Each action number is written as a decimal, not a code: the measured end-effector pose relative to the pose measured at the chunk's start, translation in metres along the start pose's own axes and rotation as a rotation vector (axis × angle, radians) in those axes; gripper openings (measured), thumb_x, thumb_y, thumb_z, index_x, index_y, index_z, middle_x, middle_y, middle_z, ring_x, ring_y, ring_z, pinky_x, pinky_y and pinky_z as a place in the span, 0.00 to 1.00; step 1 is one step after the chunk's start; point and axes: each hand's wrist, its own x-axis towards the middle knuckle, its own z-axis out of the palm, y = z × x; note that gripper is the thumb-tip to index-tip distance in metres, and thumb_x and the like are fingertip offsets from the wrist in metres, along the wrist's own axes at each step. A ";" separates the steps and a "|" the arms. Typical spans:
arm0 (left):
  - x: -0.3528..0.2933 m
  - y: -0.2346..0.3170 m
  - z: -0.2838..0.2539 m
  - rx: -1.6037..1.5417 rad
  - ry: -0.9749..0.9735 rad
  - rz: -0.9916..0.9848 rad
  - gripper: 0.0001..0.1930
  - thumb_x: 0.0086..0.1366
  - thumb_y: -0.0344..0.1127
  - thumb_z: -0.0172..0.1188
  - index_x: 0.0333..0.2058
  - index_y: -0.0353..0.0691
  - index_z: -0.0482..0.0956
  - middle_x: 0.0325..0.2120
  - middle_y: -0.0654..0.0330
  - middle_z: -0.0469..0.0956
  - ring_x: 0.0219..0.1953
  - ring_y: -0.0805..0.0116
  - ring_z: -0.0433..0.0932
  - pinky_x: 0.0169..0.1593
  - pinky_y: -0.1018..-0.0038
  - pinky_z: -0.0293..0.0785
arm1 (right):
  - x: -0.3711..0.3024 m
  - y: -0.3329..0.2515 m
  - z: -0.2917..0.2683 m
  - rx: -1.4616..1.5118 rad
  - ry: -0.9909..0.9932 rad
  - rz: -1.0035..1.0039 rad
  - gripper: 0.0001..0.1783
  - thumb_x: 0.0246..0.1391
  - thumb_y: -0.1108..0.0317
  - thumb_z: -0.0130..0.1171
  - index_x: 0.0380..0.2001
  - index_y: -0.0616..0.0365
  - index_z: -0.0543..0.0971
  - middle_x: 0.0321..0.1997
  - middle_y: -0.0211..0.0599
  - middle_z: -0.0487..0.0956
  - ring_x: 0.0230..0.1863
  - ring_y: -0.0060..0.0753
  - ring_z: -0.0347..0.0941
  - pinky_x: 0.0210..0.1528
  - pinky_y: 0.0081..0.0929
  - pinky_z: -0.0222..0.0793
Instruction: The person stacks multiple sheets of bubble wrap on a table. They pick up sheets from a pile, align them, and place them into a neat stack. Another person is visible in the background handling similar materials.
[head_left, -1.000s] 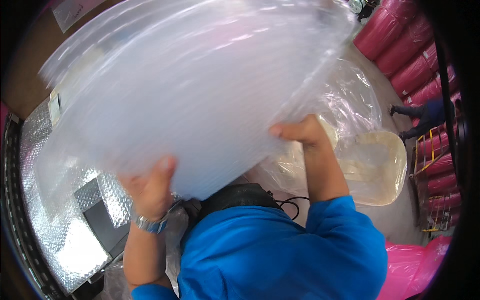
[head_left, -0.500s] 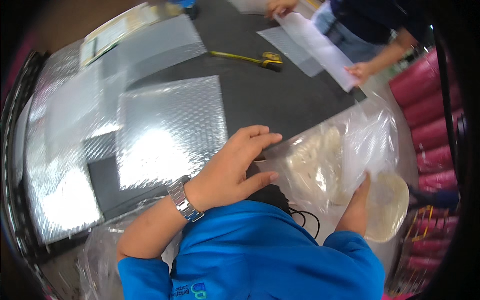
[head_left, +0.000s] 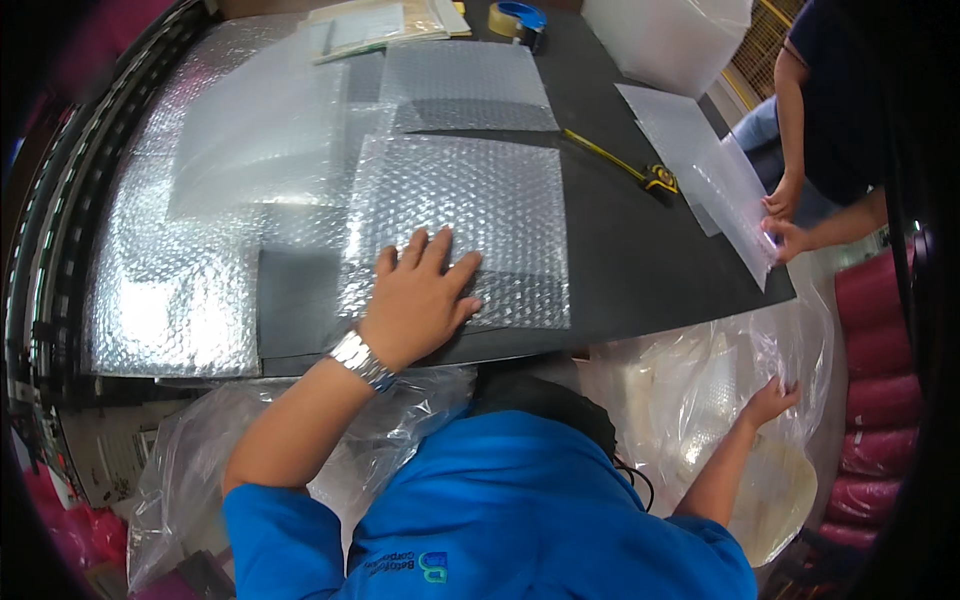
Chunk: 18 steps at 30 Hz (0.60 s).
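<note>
My left hand (head_left: 415, 302) lies flat, fingers spread, on a square bubble wrap sheet (head_left: 480, 210) near the table's front edge. Below the table's right corner, my right hand (head_left: 772, 402) is over a large clear plastic bag (head_left: 800, 345), with its fingers apart and nothing visible in them. A bubble wrap piece (head_left: 716, 375) shows inside the bag, left of that hand. More bubble wrap sheets lie on the table, one (head_left: 465, 85) just behind the sheet under my left hand and a hazier one (head_left: 265, 140) to its left.
A yellow tape measure (head_left: 658, 180) lies partly drawn out on the dark table (head_left: 640, 265). Across it, a co-worker's hands (head_left: 785, 220) hold a bubble wrap sheet (head_left: 700, 160). Tape rolls (head_left: 516, 18) and papers (head_left: 375, 28) are at the back. Pink rolls (head_left: 875, 365) stand right.
My left hand has come down onto the bubble wrap sheet. My right hand has moved off the whitish sheet it was at in the bag. The view has turned, and the co-worker's hands are closer together.
</note>
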 end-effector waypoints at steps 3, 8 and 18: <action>0.009 0.008 -0.002 -0.070 0.095 0.072 0.23 0.53 0.44 0.56 0.49 0.49 0.66 0.51 0.47 0.60 0.53 0.50 0.61 0.51 0.55 0.59 | 0.011 -0.168 0.012 0.676 -0.497 0.086 0.20 0.52 0.69 0.50 0.49 0.59 0.65 0.35 0.33 0.71 0.30 0.19 0.67 0.32 0.15 0.64; 0.031 -0.028 -0.057 -0.047 0.394 0.073 0.24 0.52 0.41 0.58 0.49 0.47 0.67 0.51 0.47 0.62 0.51 0.50 0.63 0.51 0.59 0.59 | -0.074 -0.336 0.045 0.561 -1.281 -0.313 0.40 0.46 0.47 0.55 0.57 0.55 0.56 0.55 0.46 0.63 0.56 0.44 0.60 0.55 0.34 0.56; 0.003 -0.272 -0.094 0.409 0.186 -1.217 0.37 0.52 0.66 0.45 0.57 0.55 0.55 0.58 0.47 0.50 0.61 0.50 0.45 0.57 0.44 0.38 | -0.133 -0.413 0.087 0.639 -1.261 -0.264 0.43 0.33 0.65 0.66 0.54 0.55 0.57 0.47 0.44 0.67 0.46 0.38 0.66 0.50 0.41 0.59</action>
